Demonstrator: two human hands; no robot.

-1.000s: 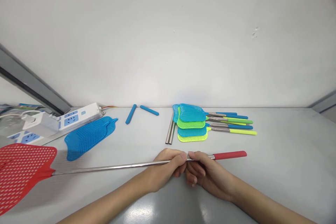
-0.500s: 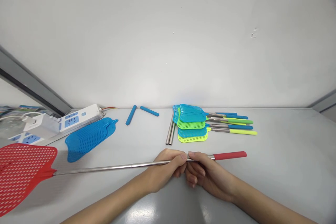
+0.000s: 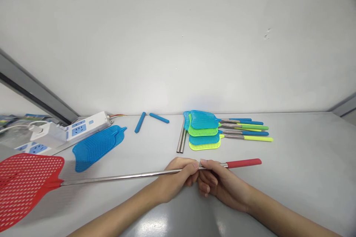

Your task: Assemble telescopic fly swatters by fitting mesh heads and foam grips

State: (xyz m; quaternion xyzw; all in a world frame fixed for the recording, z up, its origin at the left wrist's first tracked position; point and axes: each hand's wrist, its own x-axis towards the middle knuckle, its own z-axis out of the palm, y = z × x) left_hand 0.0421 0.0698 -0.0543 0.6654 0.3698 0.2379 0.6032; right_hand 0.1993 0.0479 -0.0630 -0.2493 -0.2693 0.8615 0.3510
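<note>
A red fly swatter (image 3: 116, 177) with a long extended metal rod lies across my two hands. Its perforated red head is at the far left, partly cut off by the view's edge, and its red grip points right. My left hand (image 3: 179, 174) is closed round the rod near the middle. Right beside it, my right hand (image 3: 218, 181) pinches the rod just left of the red grip, its lower fingers curled beneath. Beyond the hands lie a pile of blue and green fly swatters (image 3: 204, 120) with short rods and two bare metal tubes (image 3: 182, 140).
Two loose blue handle sleeves (image 3: 140, 122) lie near the wall. Stacked blue swatter heads (image 3: 97, 148) rest at the left, against a white power strip (image 3: 89, 127) with a plugged-in adapter and cables. A white wall (image 3: 178, 44) rises behind the grey table (image 3: 303, 163).
Both hands keep their hold on the rod with hardly any movement. The red swatter head appears slightly further right, as does the power strip, from a small shift of the view.
</note>
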